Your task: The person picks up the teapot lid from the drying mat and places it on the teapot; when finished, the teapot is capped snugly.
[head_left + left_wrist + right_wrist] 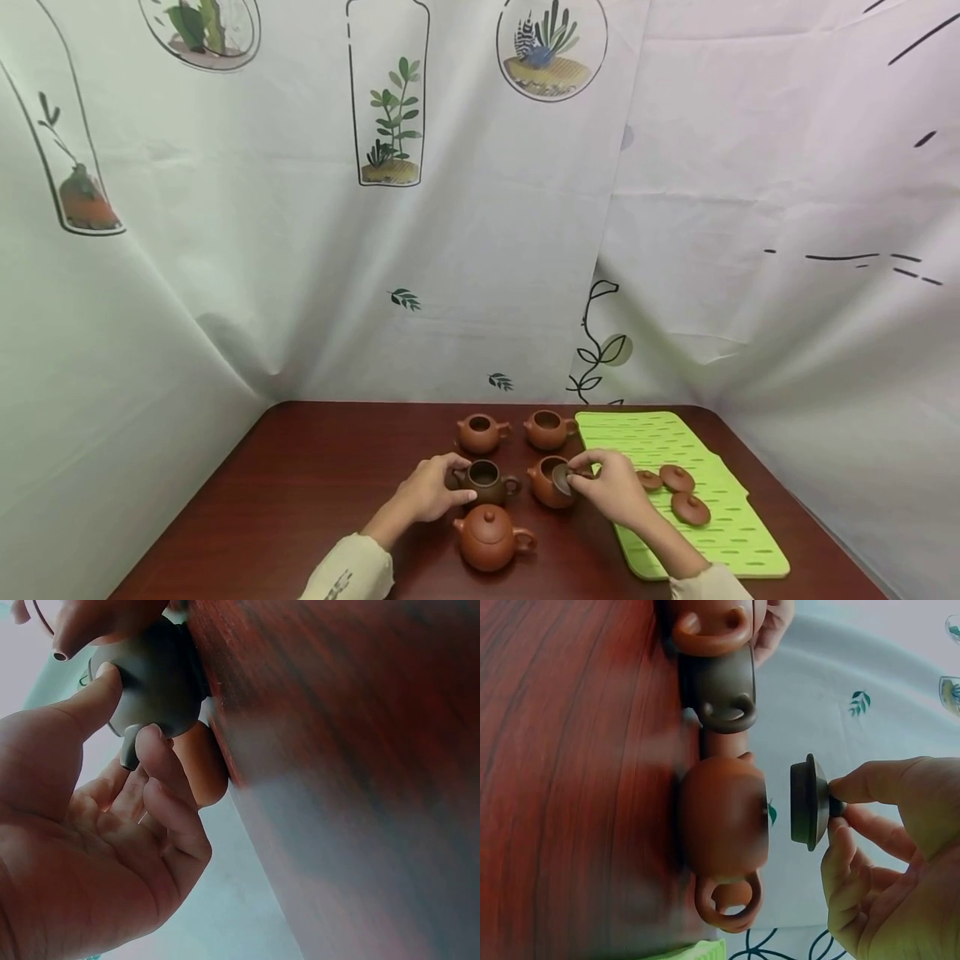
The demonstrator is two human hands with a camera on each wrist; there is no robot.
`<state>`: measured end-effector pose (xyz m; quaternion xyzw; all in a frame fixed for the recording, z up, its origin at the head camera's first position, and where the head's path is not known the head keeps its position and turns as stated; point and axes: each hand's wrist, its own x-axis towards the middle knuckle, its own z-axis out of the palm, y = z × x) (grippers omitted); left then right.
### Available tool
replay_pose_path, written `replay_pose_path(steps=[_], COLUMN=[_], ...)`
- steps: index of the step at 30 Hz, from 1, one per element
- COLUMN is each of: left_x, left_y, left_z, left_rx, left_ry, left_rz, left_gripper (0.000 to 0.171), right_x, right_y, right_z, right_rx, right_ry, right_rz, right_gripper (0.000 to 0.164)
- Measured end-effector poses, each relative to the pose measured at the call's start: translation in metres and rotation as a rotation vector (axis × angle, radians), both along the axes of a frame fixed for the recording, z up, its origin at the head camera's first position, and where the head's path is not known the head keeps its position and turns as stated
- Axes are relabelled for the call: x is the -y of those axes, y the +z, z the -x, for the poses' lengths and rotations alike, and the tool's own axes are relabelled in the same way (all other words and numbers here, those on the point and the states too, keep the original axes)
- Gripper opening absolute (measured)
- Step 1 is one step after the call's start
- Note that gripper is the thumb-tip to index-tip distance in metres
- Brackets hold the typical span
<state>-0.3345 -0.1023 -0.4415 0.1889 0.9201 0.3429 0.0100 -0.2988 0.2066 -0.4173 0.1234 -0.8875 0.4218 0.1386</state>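
Note:
My left hand (431, 490) holds a dark brown teapot (491, 493) on the table, thumb on its near side and fingers around the spout side. That teapot has its top uncovered. By its knob, my right hand (617, 490) pinches a dark teapot lid (804, 802) between thumb and fingertips. The lid is tilted in the head view and hangs above an uncovered reddish-brown teapot (724, 817), apart from its rim in the right wrist view. Closest to me stands a reddish-brown teapot (487, 540) with its lid on.
Two more lidless reddish-brown teapots, one on the left (480, 437) and one on the right (547, 433), stand at the back. A green mat (720, 542) covers the table's right part, with three reddish-brown lids (691, 509) on it. A printed curtain (480, 250) hangs behind the table.

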Motion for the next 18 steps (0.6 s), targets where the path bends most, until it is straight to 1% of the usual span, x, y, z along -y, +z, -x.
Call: replay_pose_path(steps=[3, 9, 13, 18], left_x=[0.0, -0.001, -0.001, 0.0], left_y=[0.0, 0.0, -0.001, 0.0], left_z=[0.0, 0.001, 0.001, 0.0], left_rx=[-0.001, -0.004, 0.003, 0.005], left_ry=[0.001, 0.003, 0.006, 0.012], left_rz=[-0.004, -0.003, 0.001, 0.0], left_gripper=[0.047, 0.048, 0.048, 0.048], right_x=[0.003, 0.009, 0.015, 0.023], right_y=[0.0, -0.001, -0.002, -0.002], right_z=[0.001, 0.001, 0.002, 0.005], right_rx=[-0.011, -0.023, -0.016, -0.031], right_ry=[0.01, 0.058, 0.052, 0.051], right_rz=[0.011, 0.054, 0.041, 0.039], right_gripper=[0.01, 0.009, 0.009, 0.009])
